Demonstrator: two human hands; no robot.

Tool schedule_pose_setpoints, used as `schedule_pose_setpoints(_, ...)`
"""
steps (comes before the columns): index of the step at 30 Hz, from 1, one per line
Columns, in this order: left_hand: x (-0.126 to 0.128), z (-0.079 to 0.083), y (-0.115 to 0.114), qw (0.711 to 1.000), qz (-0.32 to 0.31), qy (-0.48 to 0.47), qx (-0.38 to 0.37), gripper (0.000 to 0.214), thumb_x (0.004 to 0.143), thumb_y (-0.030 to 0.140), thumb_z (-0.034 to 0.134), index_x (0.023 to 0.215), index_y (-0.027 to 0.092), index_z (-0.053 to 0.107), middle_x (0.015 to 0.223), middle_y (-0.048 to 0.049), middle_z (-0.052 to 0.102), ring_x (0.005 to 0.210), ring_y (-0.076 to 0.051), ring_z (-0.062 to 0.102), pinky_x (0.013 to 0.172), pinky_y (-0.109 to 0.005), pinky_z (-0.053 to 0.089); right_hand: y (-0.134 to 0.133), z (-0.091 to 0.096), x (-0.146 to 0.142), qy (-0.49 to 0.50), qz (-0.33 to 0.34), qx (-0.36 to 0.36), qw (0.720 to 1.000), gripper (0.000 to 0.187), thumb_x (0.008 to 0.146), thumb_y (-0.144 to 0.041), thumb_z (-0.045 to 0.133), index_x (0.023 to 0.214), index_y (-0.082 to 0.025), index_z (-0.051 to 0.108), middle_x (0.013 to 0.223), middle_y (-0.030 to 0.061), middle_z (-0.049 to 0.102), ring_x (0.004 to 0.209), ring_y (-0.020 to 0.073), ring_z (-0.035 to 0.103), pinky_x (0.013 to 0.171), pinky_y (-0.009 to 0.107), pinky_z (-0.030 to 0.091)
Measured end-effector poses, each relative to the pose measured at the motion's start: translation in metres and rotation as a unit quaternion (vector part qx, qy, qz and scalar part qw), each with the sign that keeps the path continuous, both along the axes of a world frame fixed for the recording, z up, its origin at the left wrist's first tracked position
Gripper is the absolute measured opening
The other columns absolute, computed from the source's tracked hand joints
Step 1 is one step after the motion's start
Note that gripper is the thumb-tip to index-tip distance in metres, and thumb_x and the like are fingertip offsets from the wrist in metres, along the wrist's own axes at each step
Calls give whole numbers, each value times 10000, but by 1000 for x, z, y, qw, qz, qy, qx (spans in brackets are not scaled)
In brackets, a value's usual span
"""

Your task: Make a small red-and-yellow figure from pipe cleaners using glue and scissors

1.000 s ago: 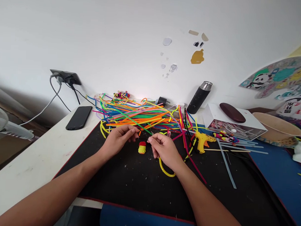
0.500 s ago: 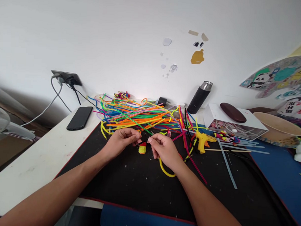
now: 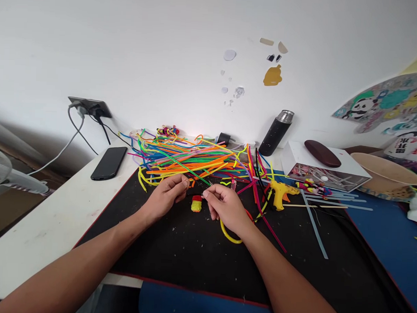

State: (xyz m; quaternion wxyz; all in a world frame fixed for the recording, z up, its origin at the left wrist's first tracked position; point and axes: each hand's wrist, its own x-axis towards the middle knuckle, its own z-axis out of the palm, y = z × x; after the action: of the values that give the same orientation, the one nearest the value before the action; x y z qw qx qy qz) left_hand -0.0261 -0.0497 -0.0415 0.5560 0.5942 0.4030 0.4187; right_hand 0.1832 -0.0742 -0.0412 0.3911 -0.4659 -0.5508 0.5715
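Left hand now apart from right hand, gap wider than before. Left fingers curled, hold not clear. Right hand pinches short thin black strand. Small red-yellow coiled pipe-cleaner piece unmoved on tabletop between hands, toward far edge.

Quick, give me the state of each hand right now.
Left hand: fingertips pinched shut; what they grip is too small to tell.
Right hand: fingertips pinched shut just right of the red-and-yellow coil; grip contents too thin to tell.

Small coil — red cap over yellow turns — stands upright on the black mat.
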Motion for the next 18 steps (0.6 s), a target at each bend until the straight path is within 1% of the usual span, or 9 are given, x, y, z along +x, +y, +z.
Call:
schedule_pose_setpoints(3, 0, 0, 0, 1000, 2, 21, 9, 354, 995, 488, 554, 789, 206, 499, 623, 63, 385, 556, -113, 299, 533, -265, 262, -1, 0, 0, -8, 0, 2, 1000, 228, 916, -421, 626, 847, -204, 614, 531, -85, 521, 403, 92, 476, 424, 219, 345)
schedule_pose_setpoints(6, 1, -1, -1, 998, 5, 57, 24, 372, 1014, 488, 507, 769, 211, 472, 622, 64, 377, 560, -117, 292, 540, -270, 255, -1, -1, 0, -14, 2, 8, 1000, 233, 922, -423, 630, 853, -201, 620, 540, -86, 519, 409, 93, 490, 429, 218, 351)
schedule_pose_setpoints(12, 2, 0, -5, 994, 9, 98, 44, 383, 1008, 487, 504, 748, 209, 467, 648, 55, 378, 580, -120, 312, 545, -265, 269, -1, -2, 0, -20, 3, 8, 1000, 235, 931, -426, 633, 862, -201, 623, 550, -85, 521, 415, 94, 496, 434, 220, 353)
schedule_pose_setpoints(16, 2, -1, -5, 991, 17, 125, 52, 475, 1029, 521, 467, 672, 211, 422, 604, 51, 373, 558, -116, 306, 540, -267, 276, -1, -1, 0, -22, 4, 13, 1000, 229, 939, -417, 624, 862, -201, 627, 555, -83, 525, 420, 93, 498, 442, 219, 361)
schedule_pose_setpoints(17, 2, -1, -4, 990, 25, 125, 55, 492, 1031, 536, 463, 665, 209, 434, 595, 49, 376, 552, -116, 307, 537, -266, 282, -1, -1, 0, -23, 5, 14, 1000, 229, 939, -417, 624, 862, -202, 627, 555, -82, 527, 421, 93, 499, 444, 219, 363)
schedule_pose_setpoints(18, 2, -1, -4, 990, 35, 121, 61, 486, 1023, 549, 482, 682, 202, 481, 604, 43, 404, 557, -118, 329, 541, -262, 303, -2, -2, 0, -25, 5, 13, 1000, 228, 939, -417, 624, 863, -202, 626, 554, -82, 530, 421, 94, 499, 444, 218, 364)
